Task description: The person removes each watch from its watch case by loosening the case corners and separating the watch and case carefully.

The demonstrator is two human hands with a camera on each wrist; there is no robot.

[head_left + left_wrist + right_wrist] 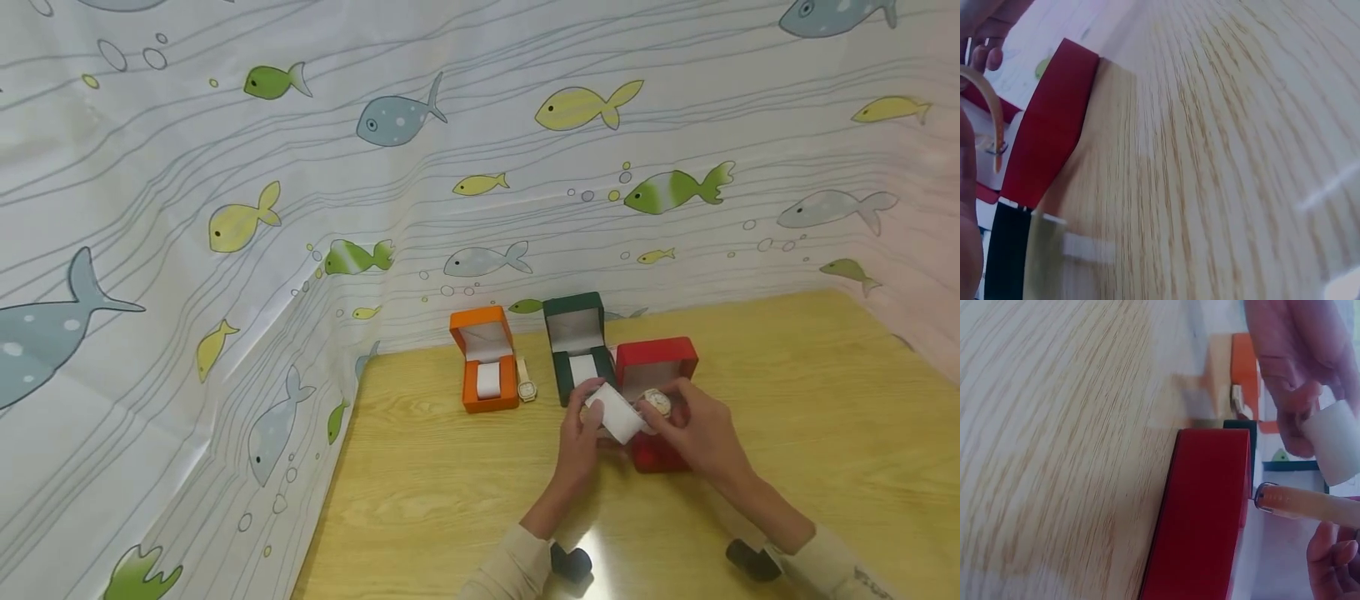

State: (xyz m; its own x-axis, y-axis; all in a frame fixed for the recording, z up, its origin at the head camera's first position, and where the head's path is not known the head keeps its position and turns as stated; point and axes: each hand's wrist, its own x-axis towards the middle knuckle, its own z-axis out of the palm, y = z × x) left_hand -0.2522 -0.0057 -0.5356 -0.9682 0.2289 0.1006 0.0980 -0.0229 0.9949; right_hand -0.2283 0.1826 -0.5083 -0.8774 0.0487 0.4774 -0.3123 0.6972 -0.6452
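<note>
My left hand [576,437] holds a white watch cushion [617,413] between thumb and fingers, tilted, just left of the red watch box. In the right hand [708,429], a wristwatch [657,402] with a pale round dial is pinched over that open red box [660,350]. Its light tan strap [1297,503] and buckle hang free beside the cushion [1334,444] in the right wrist view. The left wrist view shows the strap [992,109] near the red box's side [1050,125]. The red box's inside is partly hidden by my hands.
An open dark green watch box [573,304] with a white cushion stands behind my left hand. Further left is an open orange watch box [491,403], also with a white cushion. A second watch [527,390] lies beside it on the wooden table [420,475]. A fish-patterned cloth [315,150] rises behind.
</note>
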